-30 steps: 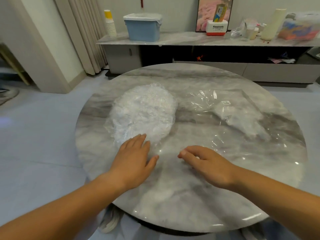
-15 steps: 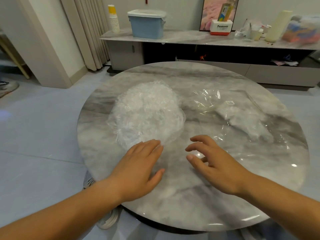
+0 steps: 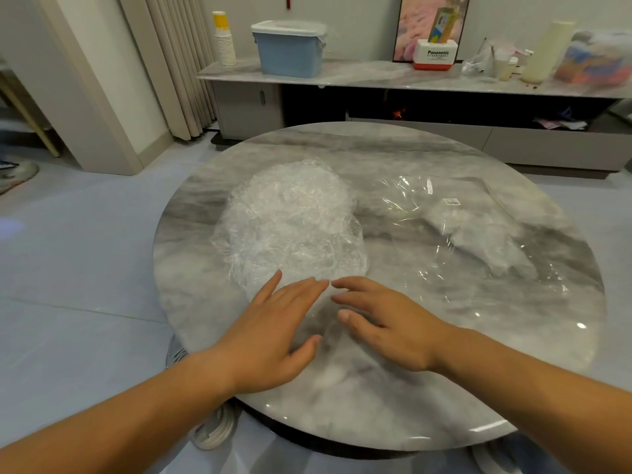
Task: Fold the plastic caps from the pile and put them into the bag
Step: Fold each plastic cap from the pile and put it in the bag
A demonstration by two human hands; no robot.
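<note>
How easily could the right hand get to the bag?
Probably yes, easily. The bag lies flat on the table, just to the right of the right hand. Nothing stands between them, and the hand is open.

Legible text: one item. The word "Panasonic" is printed in dark letters on the white front face of a white-and-red box (image 3: 434, 57), which stands on the sideboard (image 3: 369, 76) against the far wall. A smaller line of print beneath the brand name is too small to read.

Illegible markings:
- Yellow carton (image 3: 443, 25) standing upright on top of that box: print present, not readable.
- Small white label (image 3: 451, 202) on the clear bag (image 3: 485, 230) lying on the bench (image 3: 427, 388): characters not resolvable.
</note>
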